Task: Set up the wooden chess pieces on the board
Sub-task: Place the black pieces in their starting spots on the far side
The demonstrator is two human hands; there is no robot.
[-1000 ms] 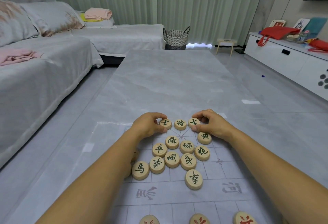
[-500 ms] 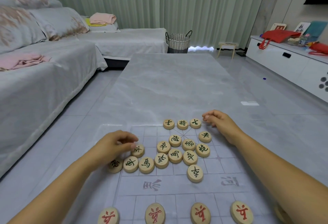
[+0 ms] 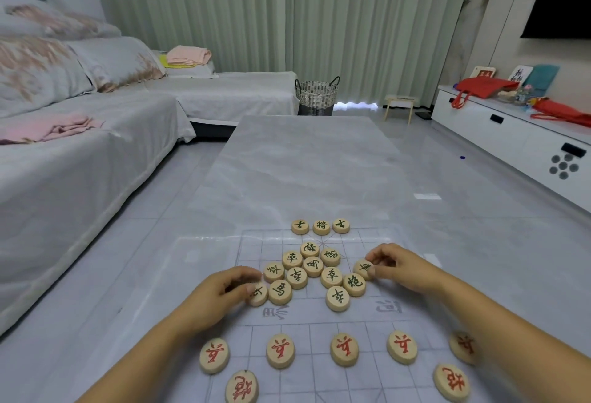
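As round pieces (image 3: 313,266) lie face-up on the grey bench (image 3: 303,163) near a sofa (image 3: 80,163), left grip (image 3: 220,294) and right grip (image 3: 403,270) each pinch one.

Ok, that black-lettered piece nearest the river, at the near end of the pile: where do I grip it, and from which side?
Pinch the piece by its rim, left and right edges, coming down from the near side. It lies flat, a low disc, so only the rim gives hold; its far edge crowds neighbouring pieces, while the board is bare nearer you.
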